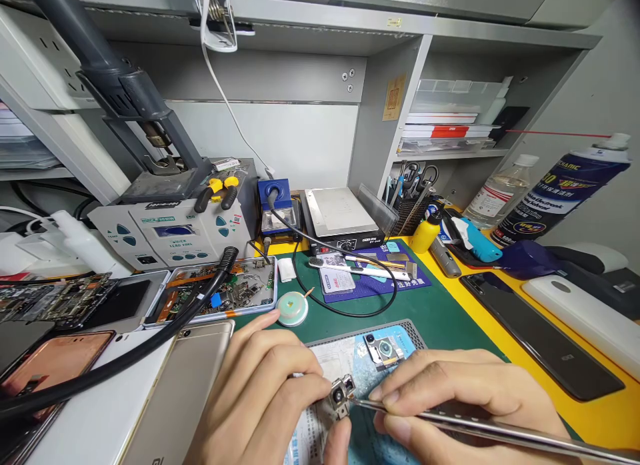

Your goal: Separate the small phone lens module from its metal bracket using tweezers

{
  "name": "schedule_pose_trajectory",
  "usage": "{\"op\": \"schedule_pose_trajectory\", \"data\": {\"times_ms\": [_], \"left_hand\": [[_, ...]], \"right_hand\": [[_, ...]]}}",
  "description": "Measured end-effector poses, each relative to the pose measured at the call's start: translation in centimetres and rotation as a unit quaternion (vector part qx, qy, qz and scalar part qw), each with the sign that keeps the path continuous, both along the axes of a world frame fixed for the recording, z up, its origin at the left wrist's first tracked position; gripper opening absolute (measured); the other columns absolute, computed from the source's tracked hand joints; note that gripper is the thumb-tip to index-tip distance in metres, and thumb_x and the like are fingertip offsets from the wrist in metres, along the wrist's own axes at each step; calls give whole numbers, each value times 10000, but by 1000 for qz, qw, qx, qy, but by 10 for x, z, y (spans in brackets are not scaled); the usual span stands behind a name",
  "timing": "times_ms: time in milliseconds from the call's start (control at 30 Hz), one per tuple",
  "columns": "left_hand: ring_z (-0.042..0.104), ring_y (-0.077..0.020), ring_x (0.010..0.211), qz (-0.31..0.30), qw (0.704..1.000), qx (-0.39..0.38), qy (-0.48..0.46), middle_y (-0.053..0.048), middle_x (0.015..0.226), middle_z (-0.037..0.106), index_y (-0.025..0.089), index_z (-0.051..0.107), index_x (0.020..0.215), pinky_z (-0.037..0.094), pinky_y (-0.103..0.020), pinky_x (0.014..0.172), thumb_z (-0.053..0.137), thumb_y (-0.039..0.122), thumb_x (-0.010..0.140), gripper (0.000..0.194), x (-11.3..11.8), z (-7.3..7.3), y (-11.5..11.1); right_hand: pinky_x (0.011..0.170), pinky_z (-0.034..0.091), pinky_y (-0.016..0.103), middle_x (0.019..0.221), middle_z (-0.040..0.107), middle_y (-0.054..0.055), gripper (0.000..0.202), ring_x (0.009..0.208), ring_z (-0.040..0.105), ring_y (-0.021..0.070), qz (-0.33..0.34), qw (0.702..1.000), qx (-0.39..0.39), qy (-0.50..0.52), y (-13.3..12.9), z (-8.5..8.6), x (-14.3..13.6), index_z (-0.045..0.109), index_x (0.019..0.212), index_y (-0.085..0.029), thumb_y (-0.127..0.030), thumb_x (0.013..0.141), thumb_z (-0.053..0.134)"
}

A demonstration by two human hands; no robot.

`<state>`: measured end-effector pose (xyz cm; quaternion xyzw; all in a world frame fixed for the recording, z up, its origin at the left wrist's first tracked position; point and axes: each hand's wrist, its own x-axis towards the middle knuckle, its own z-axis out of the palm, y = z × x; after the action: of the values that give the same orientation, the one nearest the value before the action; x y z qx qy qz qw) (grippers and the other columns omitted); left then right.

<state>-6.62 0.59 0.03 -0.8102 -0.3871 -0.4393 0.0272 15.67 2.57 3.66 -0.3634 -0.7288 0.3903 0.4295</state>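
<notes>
My left hand [275, 392] pinches a small phone camera module [341, 397] between thumb and fingers, its dark lens facing up. A slim metal pry tool [465, 425] lies in the closed fingers of my right hand [465, 392], held like a pen. Its thin tip meets the right edge of the module, or comes very close to it. Beneath both hands is a blue and white work pad [360, 348]. Just beyond the module, a flat camera cover piece [384, 352] with a round ring rests on that pad.
Left of my hands lie a gold phone back [185, 385], a tray of small parts [273, 285] and a black hose [165, 338]. A round green-topped tin [293, 308] stands ahead. Rightward are a black phone [545, 335] and a spray can [565, 185]. A soldering station [175, 232] stands behind.
</notes>
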Motion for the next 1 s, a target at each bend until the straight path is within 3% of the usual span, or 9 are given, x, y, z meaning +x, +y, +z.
{"op": "schedule_pose_trajectory", "data": {"times_ms": [1000], "left_hand": [[590,-196,870,-9,1000,-12,-2,-15,837,646,189,657,888,456,-495,1063,712,60,736,206,3,-2,-2]], "right_hand": [[710,639,106,774,856,16,228,700,820,138,2,999,13,-32,1,3,1,812,773,-202,19,718,811]]}}
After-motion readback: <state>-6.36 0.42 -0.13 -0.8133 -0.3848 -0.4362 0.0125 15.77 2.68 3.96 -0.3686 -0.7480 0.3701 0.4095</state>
